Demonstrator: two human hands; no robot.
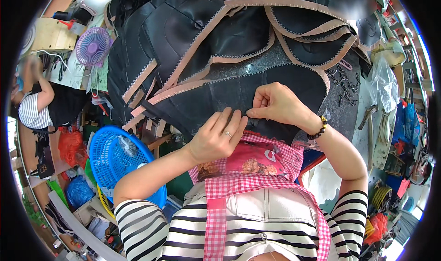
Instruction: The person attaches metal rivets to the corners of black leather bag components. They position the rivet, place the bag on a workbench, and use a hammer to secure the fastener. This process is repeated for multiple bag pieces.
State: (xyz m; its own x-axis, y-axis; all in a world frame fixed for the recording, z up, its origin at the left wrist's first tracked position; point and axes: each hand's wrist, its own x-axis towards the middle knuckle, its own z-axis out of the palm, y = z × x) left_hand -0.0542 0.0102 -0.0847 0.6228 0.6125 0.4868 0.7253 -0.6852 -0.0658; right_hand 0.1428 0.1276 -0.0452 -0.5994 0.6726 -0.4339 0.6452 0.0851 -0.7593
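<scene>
A black sheet piece (220,94) lies across the work surface in front of me, edged with a tan strip (183,87) sewn down in zigzag stitches. On its near part rests my left hand (215,138), fingers stretched out over the black material; the thumb is hidden. Close beside those fingertips, my right hand (281,105) has thumb and forefinger pinched together at the surface of the piece. What is between them is too small to make out. Behind lies a heap of similar black pieces (179,19), several with the same tan edging.
Several small dark hooks (341,82) lie on the grey table (365,118) at the right, near a clear plastic bag (385,84). A blue basket (98,157) stands low at my left. Farther left are a purple fan (93,46) and another person (39,100).
</scene>
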